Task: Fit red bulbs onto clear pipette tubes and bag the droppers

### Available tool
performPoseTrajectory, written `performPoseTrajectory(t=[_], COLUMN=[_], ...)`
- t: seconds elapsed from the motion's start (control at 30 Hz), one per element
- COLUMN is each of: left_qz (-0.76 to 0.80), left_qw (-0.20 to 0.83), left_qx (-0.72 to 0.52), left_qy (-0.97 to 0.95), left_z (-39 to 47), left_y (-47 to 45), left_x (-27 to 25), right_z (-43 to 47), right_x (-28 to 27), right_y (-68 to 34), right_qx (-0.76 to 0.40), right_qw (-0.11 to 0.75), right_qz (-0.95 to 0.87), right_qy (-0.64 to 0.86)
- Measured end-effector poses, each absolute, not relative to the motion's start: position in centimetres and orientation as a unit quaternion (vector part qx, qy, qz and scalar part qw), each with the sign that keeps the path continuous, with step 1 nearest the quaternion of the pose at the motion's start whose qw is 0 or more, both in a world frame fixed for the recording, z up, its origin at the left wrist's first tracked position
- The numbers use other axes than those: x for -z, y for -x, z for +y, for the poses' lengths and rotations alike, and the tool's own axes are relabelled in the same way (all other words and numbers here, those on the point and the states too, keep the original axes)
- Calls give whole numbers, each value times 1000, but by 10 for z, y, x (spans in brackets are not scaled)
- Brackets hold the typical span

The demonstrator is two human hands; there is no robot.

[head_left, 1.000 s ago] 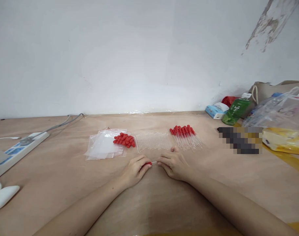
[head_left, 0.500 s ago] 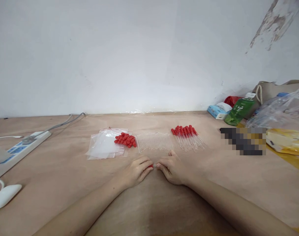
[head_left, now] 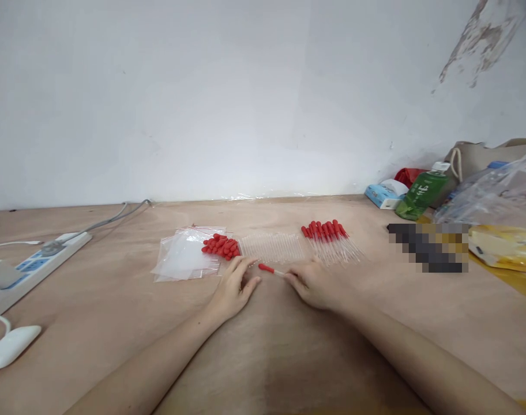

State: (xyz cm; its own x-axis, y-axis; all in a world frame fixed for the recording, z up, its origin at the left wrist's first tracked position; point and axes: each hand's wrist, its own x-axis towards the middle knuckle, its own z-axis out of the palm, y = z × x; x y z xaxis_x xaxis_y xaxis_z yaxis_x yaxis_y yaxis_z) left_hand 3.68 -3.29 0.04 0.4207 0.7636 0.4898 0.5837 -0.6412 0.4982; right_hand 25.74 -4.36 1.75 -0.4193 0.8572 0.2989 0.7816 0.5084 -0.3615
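Observation:
Between my hands is a glass dropper (head_left: 267,268) with a red rubber bulb, its bulb end toward the left. My right hand (head_left: 315,283) pinches the clear tube of this dropper. Thumb and fingers apart, my left hand (head_left: 236,288) holds nothing and is near the left end of the row of glass tubes (head_left: 270,248). Beyond that hand lies a heap of red rubber bulbs (head_left: 220,246). Past my right hand, a group of droppers with red bulbs (head_left: 327,233) lies side by side, tubes pointing toward me.
Clear zip bags (head_left: 183,256) lie left of the bulbs. A power strip (head_left: 33,262) with cables is at the far left, near a white rounded device (head_left: 14,346). On the right are a tissue pack (head_left: 382,196), a green bottle (head_left: 423,193) and plastic bags (head_left: 500,196).
My left hand has let go of the red bulb and opened, moving left and forward. My right hand has moved slightly forward and right with the dropper, whose bulb now shows fully.

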Motion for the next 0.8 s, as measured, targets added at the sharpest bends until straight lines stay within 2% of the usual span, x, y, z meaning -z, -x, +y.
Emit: performPoseTrajectory(t=[0.1,0.17,0.37,0.53,0.8], left_qz=[419,411,390,387,392], left_qw=[129,136,143,143,149], left_qx=[-341,-327,-322,-320,-320], left_qy=[-832,-840,-851,-853,-849], left_z=[-32,-33,-33,-32,-32], left_y=[-37,-37,-37,-36,-36], left_x=[-1,0,2,0,0], right_z=[-24,-8,22,22,21], right_x=[-18,-22,-26,-14,-12], right_y=[-272,-281,-280,-271,-274], right_qx=[-140,-138,-30,25,32], right_qw=[265,272,195,139,148], right_qz=[-738,-685,-611,-605,-624], right_qy=[604,661,767,784,767])
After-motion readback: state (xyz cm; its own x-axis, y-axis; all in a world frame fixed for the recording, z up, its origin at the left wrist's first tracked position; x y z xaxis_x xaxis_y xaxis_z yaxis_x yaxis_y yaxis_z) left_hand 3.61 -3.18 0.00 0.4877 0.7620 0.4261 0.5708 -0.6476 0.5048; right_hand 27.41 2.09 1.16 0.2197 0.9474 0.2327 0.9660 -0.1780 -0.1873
